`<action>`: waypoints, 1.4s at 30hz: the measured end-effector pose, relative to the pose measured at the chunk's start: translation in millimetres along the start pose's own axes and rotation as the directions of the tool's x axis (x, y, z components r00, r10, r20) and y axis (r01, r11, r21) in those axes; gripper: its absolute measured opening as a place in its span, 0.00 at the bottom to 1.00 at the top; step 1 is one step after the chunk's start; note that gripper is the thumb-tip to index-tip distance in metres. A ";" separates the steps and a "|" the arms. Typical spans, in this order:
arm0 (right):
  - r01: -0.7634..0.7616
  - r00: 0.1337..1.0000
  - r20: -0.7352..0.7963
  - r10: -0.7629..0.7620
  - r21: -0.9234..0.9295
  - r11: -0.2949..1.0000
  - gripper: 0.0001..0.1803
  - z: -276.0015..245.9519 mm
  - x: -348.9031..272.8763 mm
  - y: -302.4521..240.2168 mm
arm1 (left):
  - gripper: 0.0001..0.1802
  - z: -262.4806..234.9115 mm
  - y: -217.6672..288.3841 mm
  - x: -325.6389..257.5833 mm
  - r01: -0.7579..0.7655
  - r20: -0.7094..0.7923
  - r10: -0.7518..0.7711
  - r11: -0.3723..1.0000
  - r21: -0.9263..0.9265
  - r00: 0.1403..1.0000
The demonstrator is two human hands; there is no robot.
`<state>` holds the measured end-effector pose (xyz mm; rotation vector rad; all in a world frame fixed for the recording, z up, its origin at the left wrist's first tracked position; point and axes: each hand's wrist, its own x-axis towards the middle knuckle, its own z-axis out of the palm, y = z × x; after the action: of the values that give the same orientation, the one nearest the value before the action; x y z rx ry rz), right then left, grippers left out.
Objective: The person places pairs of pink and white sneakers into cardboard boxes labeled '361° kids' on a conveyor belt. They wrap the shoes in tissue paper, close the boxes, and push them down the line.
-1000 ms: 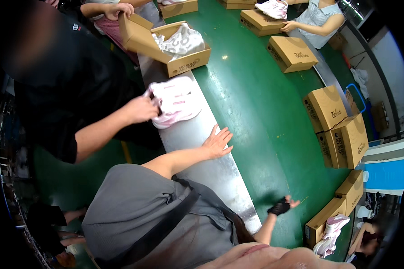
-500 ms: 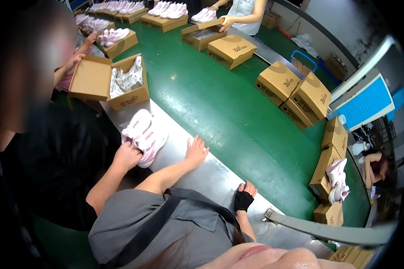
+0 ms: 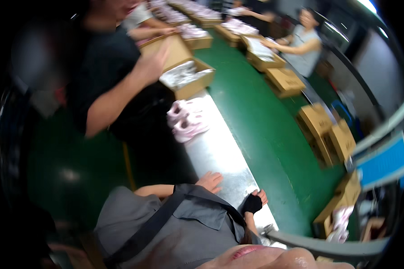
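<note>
My left hand [image 3: 210,181] lies palm down on the metal ledge [image 3: 229,157], fingers stretched and holding nothing. Further along the ledge, my right hand [image 3: 254,201], in a black fingerless glove, rests at the edge of the green belt; its fingertips show slightly bent, with nothing seen in them. A pair of pink and white sneakers [image 3: 187,121] sits on the ledge beyond my left hand, apart from it. Past the shoes is an open cardboard shoebox [image 3: 197,85] with white and silvery tissue paper inside. A co-worker's hand [image 3: 155,62] is raised, blurred, by its lid.
The green conveyor belt [image 3: 260,130] runs alongside the ledge. Closed shoeboxes [image 3: 316,121] line its far side. Another person [image 3: 305,49] handles an open box there. A grey metal bar [image 3: 327,242] crosses near my right arm. The co-worker in black [image 3: 107,67] stands at my left.
The view has swung left, shifting the scene rightward. The co-worker has let go of the sneakers and raised a hand toward the shoebox. My left hand has drawn closer to my body.
</note>
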<state>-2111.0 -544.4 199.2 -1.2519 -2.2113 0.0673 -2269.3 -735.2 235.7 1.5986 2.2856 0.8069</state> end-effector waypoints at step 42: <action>-0.003 0.993 0.122 -0.005 0.071 0.997 0.20 -52.8 -107.8 -6.5 | 0.33 -87.4 -43.7 -488.2 0.707 0.317 -0.648 0.696 -0.124 0.693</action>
<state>-2047.5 -646.4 194.5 -1.2373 -2.2917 0.2256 -2163.7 -1221.7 226.1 0.5862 2.2239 0.5949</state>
